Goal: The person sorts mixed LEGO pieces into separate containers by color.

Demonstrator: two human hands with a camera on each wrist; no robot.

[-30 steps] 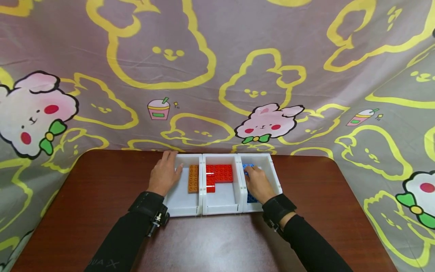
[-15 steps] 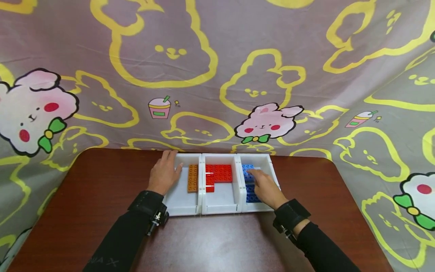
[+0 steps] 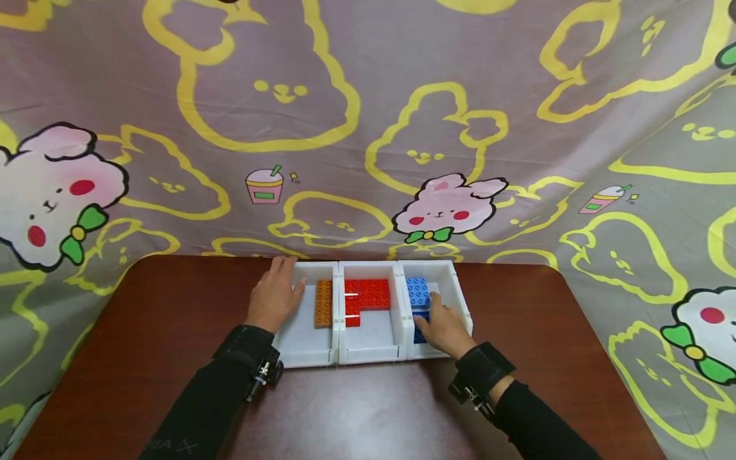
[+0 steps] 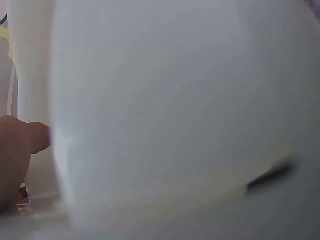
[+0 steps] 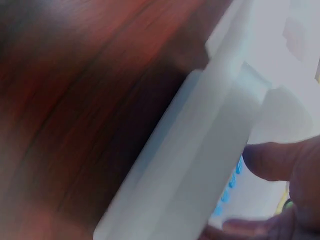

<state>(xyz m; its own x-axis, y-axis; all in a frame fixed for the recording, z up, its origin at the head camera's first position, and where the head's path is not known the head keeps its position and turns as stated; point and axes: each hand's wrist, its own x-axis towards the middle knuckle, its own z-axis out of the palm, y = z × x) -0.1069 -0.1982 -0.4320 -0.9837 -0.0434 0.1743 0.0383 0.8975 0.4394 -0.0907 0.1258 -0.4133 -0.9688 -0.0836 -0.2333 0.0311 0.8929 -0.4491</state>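
My left hand [image 3: 272, 294] rests over the outer left wall of the left white bin [image 3: 299, 348], fingers at its far corner and thumb spread inside. In the left wrist view the thumb [image 4: 37, 136] shows beside the white wall [image 4: 150, 100]. An orange brick [image 3: 323, 304] lies in that bin. In the right bin [image 3: 452, 281], my right hand [image 3: 448, 327] pinches a dark blue brick [image 3: 422, 315] between thumb and fingers, partly hiding it. A light blue brick [image 3: 417, 291] lies just beyond. The right wrist view shows blue studs [image 5: 232, 180] beside the thumb [image 5: 270, 160].
The middle bin [image 3: 376, 332] holds red bricks [image 3: 374, 294] forming an L shape. The three bins stand side by side near the far edge of the brown table [image 3: 356, 415]. A patterned cloth [image 3: 333, 160] hangs behind.
My right hand has left the light blue brick, drawn back while pointing, and come down nearer me on the dark blue brick. The left hand has stayed on its bin.
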